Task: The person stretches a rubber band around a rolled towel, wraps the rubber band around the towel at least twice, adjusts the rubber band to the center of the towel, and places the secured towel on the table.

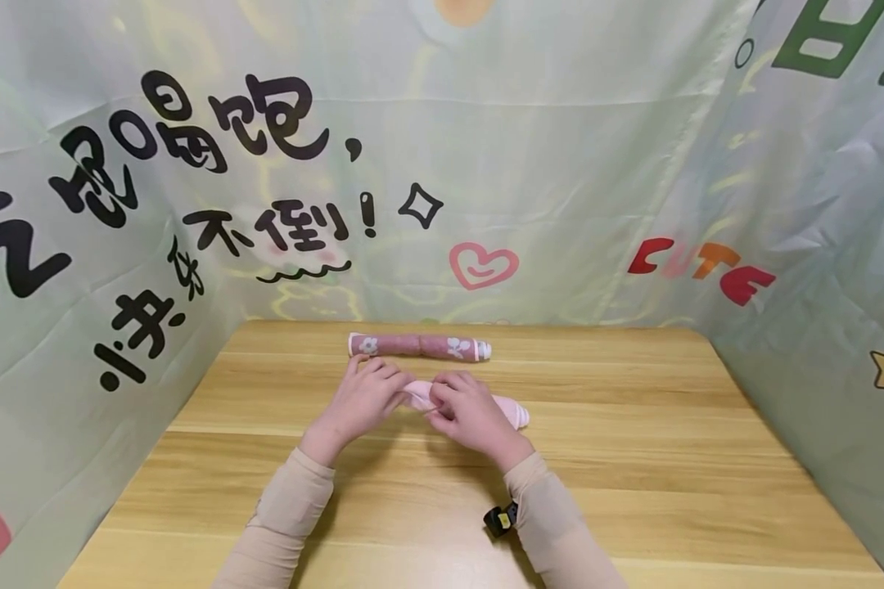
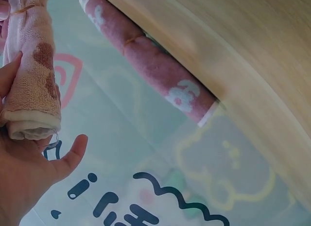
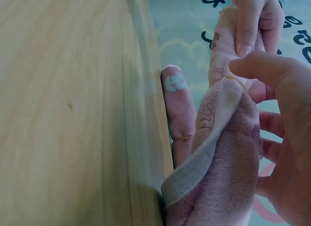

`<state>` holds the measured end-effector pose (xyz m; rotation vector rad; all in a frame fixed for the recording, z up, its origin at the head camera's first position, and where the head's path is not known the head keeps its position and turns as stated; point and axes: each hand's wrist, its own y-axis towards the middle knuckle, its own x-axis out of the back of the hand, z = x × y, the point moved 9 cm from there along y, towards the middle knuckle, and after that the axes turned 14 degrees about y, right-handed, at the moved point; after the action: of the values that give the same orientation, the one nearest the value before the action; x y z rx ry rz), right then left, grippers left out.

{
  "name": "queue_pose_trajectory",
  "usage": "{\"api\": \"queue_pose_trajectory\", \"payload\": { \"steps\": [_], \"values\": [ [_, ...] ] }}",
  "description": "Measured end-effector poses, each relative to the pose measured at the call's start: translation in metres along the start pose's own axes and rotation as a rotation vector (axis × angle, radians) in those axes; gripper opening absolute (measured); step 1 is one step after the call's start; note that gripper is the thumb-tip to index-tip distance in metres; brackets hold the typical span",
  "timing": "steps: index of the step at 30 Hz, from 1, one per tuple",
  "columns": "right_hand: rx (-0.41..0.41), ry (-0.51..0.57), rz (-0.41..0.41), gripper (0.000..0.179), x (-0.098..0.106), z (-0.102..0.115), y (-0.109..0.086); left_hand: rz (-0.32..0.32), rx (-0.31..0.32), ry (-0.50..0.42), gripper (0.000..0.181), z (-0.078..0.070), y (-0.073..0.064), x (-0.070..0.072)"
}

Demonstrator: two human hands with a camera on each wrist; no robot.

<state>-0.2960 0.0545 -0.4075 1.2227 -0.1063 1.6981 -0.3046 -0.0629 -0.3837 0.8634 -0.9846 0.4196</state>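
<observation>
Both hands hold a light pink rolled towel [image 1: 511, 411] over the wooden table. My left hand [image 1: 361, 398] grips it near its left end, with the thumb along the roll and one finger sticking out past the end in the left wrist view. Around the towel's middle runs a thin orange rubber band [image 3: 235, 80]. My right hand [image 1: 474, 411] pinches the roll at that band, thumb on one side and fingers on the other. A pale edge strip [image 3: 194, 170] slants across the roll. Behind the hands lies a second, darker pink rolled towel [image 1: 405, 344] with white flowers, also banded.
The wooden table [image 1: 670, 458] stretches to both sides of the hands. Printed cloth walls [image 1: 560, 164] surround it at the back, left and right. A small black device [image 1: 499, 520] sits at the right sleeve.
</observation>
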Motion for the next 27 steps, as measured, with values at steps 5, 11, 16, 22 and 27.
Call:
{"api": "queue_pose_trajectory", "payload": {
  "steps": [5,11,16,22,27],
  "values": [
    [-0.014,-0.061,-0.049,0.033,-0.0013,-0.0002,0.0006,0.000,-0.005,-0.023,0.026,-0.0016,0.0000,0.0002],
    [-0.017,-0.112,-0.117,0.032,0.0001,0.0014,0.0006,-0.012,-0.008,-0.037,0.025,-0.0025,0.0000,0.0024],
    [-0.040,-0.102,-0.105,0.030,0.0001,-0.0023,0.0011,-0.003,0.001,-0.036,0.025,-0.0008,0.0005,0.0002],
    [-0.038,-0.065,-0.089,0.033,0.0011,-0.0062,0.0030,0.007,0.011,-0.045,0.027,0.0003,0.0013,-0.0009],
    [-0.021,-0.022,-0.071,0.034,0.0049,-0.0056,0.0035,-0.003,0.022,-0.060,0.026,0.0023,0.0007,0.0002]
  ]
}}
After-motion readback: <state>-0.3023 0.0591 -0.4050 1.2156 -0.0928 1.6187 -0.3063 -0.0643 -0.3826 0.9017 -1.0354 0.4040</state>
